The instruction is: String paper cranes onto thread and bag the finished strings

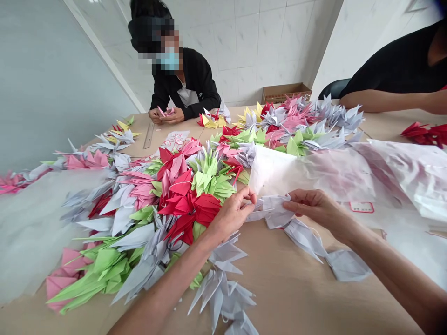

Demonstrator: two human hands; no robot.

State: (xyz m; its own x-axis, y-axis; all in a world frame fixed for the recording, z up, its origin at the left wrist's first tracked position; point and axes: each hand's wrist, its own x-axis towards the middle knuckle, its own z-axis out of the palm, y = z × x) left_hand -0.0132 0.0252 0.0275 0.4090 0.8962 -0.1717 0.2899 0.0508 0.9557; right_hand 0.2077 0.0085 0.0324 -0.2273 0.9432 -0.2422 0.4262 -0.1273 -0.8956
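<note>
My left hand (234, 213) is pinched at the left end of a pale grey origami crane (277, 209), near the middle of the table. From the other side my right hand (314, 208) grips the same folded paper between thumb and fingers. More pale grey cranes (303, 237) trail on a string below my right hand. Another pale string of cranes (228, 293) hangs down toward the front edge beside my left forearm. Close to my left hand lie red cranes (181, 202) and a green bunch (211, 179).
A long heap of pink cranes (139, 186) and other colours spreads across the table (296, 288). Clear plastic bags (335, 170) lie right, another plastic sheet (42, 218) left. A masked person (188, 83) sits opposite, holding pink paper; another person's arm (391, 100) rests at the right. A cardboard box (284, 93) stands behind.
</note>
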